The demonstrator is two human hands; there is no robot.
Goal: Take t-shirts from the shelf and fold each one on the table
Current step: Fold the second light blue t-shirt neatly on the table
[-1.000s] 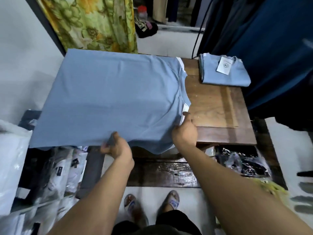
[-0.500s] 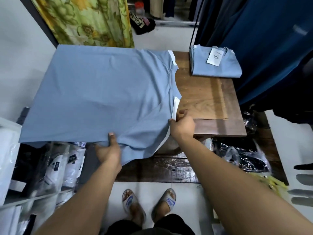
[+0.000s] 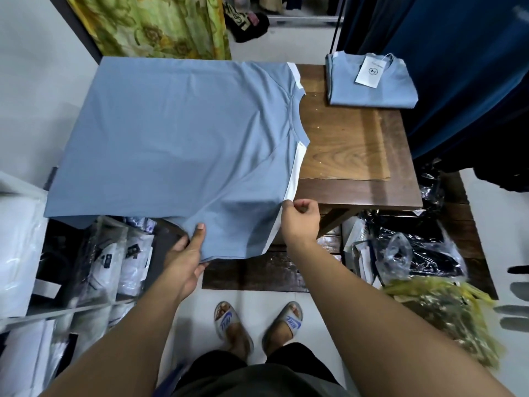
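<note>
A light blue t-shirt (image 3: 177, 133) with white sleeve trim lies spread over the left part of the wooden table (image 3: 352, 156), collar to the right. Its near sleeve hangs over the table's front edge. My left hand (image 3: 186, 253) holds that hanging sleeve, thumb on top and fingers underneath. My right hand (image 3: 300, 219) pinches the sleeve's white edge at the table's front. A folded blue t-shirt (image 3: 372, 81) with a white tag lies at the table's far right corner.
White bagged garments fill a shelf (image 3: 86, 267) at lower left. Plastic bags (image 3: 406, 247) lie under the table on the right. Dark blue clothes (image 3: 458, 67) hang at the right, a floral curtain (image 3: 160, 27) behind the table.
The shirt has settled flatter on the table. My left hand slid along the hanging sleeve toward its hem, and my right hand moved from the shoulder down to the sleeve's white edge.
</note>
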